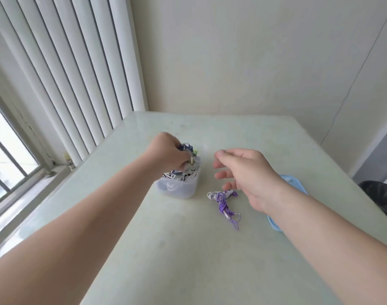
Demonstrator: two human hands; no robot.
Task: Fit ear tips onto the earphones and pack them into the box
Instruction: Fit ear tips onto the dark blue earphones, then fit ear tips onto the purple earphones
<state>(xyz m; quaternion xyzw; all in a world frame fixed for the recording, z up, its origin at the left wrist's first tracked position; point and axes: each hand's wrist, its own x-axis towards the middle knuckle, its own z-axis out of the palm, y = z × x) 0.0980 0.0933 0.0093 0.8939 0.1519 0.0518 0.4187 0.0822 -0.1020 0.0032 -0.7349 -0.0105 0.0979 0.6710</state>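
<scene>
A translucent plastic box [179, 188] stands mid-table, filled with bundled earphones. My left hand [166, 150] reaches into its top and is closed on a bundle of blue and white earphones [187, 148], lifted at the box's rim. My right hand [245, 172] hovers to the right of the box, fingers apart and holding nothing. Just below that hand a coiled purple and white earphone set [223, 200] lies on the table. The ear tips are too small to make out.
A light blue lid or tray [273, 225] lies at the right, mostly hidden under my right forearm. The pale green table [188, 260] meets a wall at the back. Vertical blinds and a window run along the left. A black bin bag [381, 194] sits off the right edge.
</scene>
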